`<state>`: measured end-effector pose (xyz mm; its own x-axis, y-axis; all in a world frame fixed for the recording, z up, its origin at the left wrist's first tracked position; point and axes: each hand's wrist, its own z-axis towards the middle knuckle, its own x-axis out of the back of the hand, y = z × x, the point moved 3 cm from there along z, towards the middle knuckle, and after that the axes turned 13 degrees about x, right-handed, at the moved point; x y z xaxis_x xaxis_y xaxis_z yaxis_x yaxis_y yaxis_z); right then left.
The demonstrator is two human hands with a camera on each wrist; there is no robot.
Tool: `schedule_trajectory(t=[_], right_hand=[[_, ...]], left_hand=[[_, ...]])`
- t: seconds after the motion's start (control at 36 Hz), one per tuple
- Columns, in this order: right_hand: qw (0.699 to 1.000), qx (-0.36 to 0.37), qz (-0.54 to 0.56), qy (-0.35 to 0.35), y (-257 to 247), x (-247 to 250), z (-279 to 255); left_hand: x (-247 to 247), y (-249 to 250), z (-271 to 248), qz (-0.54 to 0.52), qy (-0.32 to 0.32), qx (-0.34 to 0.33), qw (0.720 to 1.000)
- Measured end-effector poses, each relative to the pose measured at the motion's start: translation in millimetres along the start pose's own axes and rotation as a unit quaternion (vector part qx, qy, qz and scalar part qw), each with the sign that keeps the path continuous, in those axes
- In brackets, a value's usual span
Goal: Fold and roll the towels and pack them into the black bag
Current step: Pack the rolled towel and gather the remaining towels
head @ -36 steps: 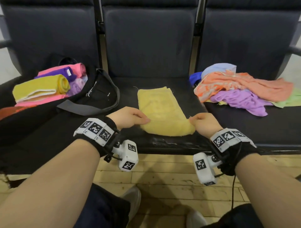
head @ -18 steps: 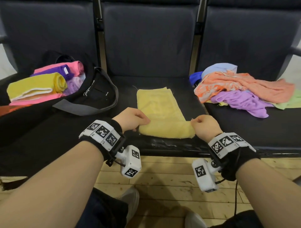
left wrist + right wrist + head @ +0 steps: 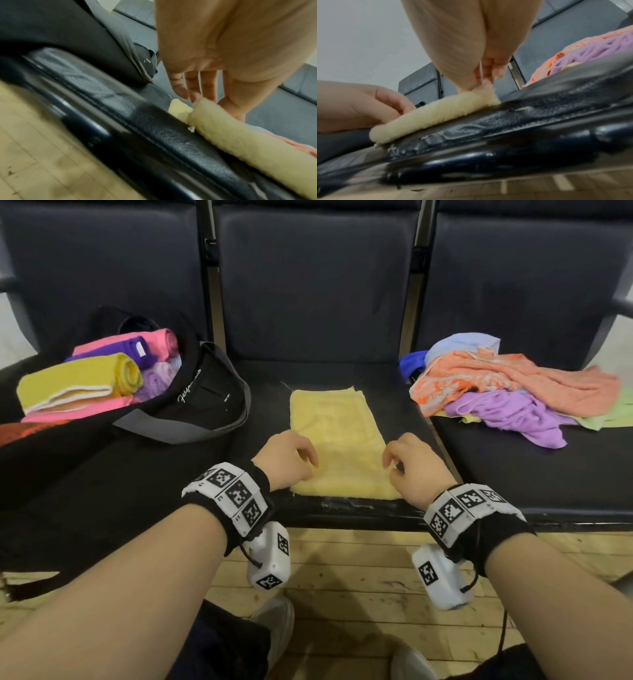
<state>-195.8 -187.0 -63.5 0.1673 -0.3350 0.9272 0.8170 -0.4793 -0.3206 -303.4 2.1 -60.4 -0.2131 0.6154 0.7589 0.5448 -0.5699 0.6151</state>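
Observation:
A pale yellow towel lies folded in a long strip on the middle seat. Its near end is turned over into a thin roll along the seat's front edge. My left hand curls over the roll's left end, fingers behind it. My right hand pinches the roll's right end. The black bag lies open on the left seat, with several rolled towels inside.
A loose heap of orange, purple, blue and green towels lies on the right seat. The bag's grey strap sprawls toward the middle seat. The worn front seat edge runs just under the roll, with wooden floor below.
Both hands have shifted forward and inward from the near corners onto the towel. The towel's near edge has been turned over into a first thin roll.

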Motion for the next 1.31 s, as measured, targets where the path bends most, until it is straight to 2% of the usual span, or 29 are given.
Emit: schedule_trajectory(t=[0.08, 0.22, 0.31, 0.36, 0.44, 0.56, 0.69, 0.81, 0.89, 1.11, 1.31], right_hand=[[0.997, 0.046, 0.014, -0.053, -2.6, -0.3, -2.0], [0.996, 0.043, 0.04, -0.067, -3.9, 10.3, -9.1], [0.993, 0.03, -0.004, -0.113, -7.1, 8.7, -12.8], [0.99, 0.027, -0.036, -0.132, -8.7, 6.0, -13.9], [0.992, 0.012, -0.021, -0.126, -9.3, 5.3, -13.1], [0.987, 0.033, -0.091, -0.131, -7.2, 2.0, -8.8], [0.992, 0.023, -0.038, -0.121, -4.2, -0.1, -7.6], [0.991, -0.026, 0.099, -0.08, -3.5, 4.0, -10.6], [0.987, -0.045, 0.145, -0.058, -2.8, 6.2, -11.9], [0.981, -0.1, 0.16, -0.05, -0.2, -1.4, -6.0], [0.991, -0.08, 0.1, -0.031, 0.6, -9.7, 3.5]], left_hand=[[-2.9, 4.4, -6.7, 0.035, -0.013, -0.02, 0.999], [1.2, 7.4, -13.5, 0.058, -0.031, -0.033, 0.997], [-1.4, 4.8, -15.5, 0.083, -0.085, -0.019, 0.993], [-4.1, 2.0, -15.4, 0.11, -0.098, -0.021, 0.989], [-4.9, -2.3, -12.3, 0.108, -0.086, -0.029, 0.99], [0.4, -5.4, -8.7, 0.084, -0.073, -0.036, 0.993], [3.1, -7.4, -3.5, 0.034, -0.028, -0.033, 0.998], [1.3, -7.5, -0.4, -0.045, -0.015, 0.0, 0.999], [0.9, -8.6, 0.5, -0.084, -0.027, 0.033, 0.996], [6.6, -9.8, 2.3, -0.124, -0.035, 0.108, 0.986], [3.5, -15.6, 5.0, -0.108, -0.028, 0.146, 0.983]])
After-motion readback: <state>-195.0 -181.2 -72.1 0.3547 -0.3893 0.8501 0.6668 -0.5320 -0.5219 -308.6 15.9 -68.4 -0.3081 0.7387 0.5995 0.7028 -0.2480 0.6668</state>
